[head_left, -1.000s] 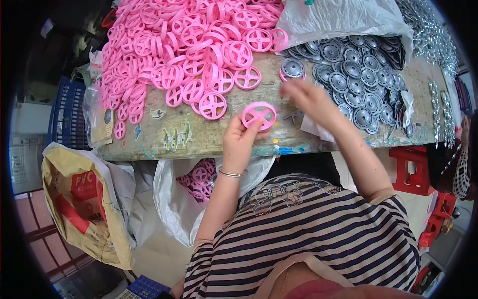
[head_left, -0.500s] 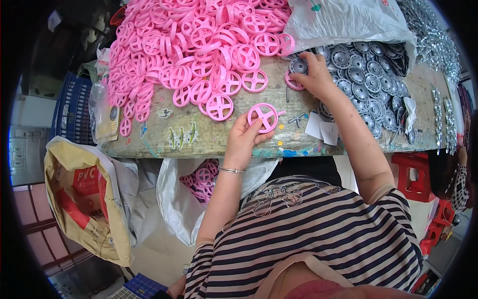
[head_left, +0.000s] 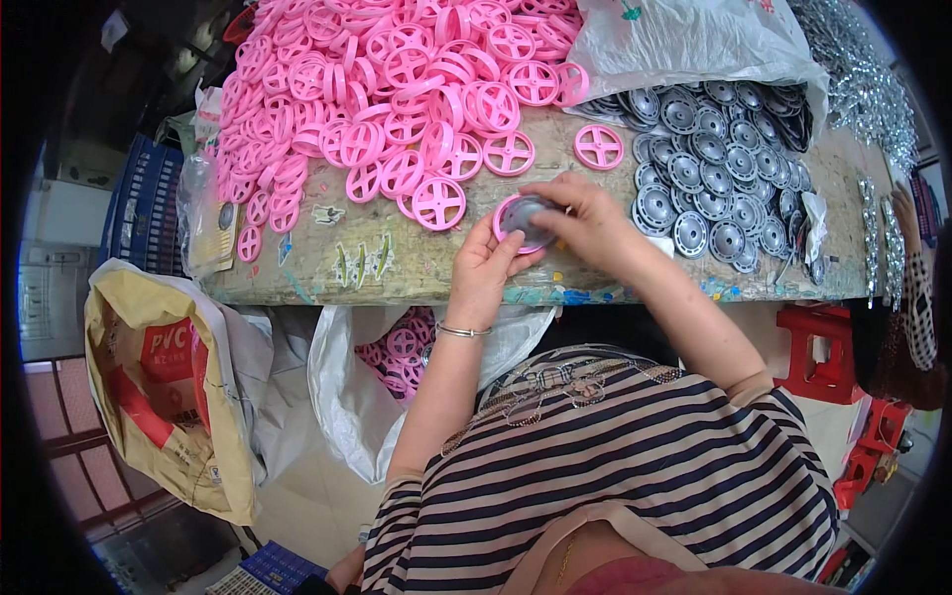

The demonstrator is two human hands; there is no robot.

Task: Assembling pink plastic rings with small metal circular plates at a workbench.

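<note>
Close to the table's front edge, my left hand (head_left: 483, 270) grips a pink plastic wheel (head_left: 498, 226) by its near rim. A grey hubcap-like disc (head_left: 522, 212) lies over the wheel's face, covering its spokes. My right hand (head_left: 598, 226) has its fingertips on that disc at the wheel's right side, slightly blurred; whether the disc sits fully inside the rim cannot be made out. A loose pink wheel (head_left: 599, 147) with a cross of spokes lies flat just beyond my right hand.
A large heap of pink wheels (head_left: 397, 109) covers the back left. Grey discs (head_left: 709, 149) spread at the right below a plastic bag (head_left: 694, 45). Silver tinsel (head_left: 863, 89) hangs far right. Below stand a paper sack (head_left: 149, 397), a white sack (head_left: 342, 416) and a red stool (head_left: 821, 357).
My right hand has come from the edge of the grey pile toward my left hand, bringing a grey disc onto the held pink wheel. The left hand stays nearly in place.
</note>
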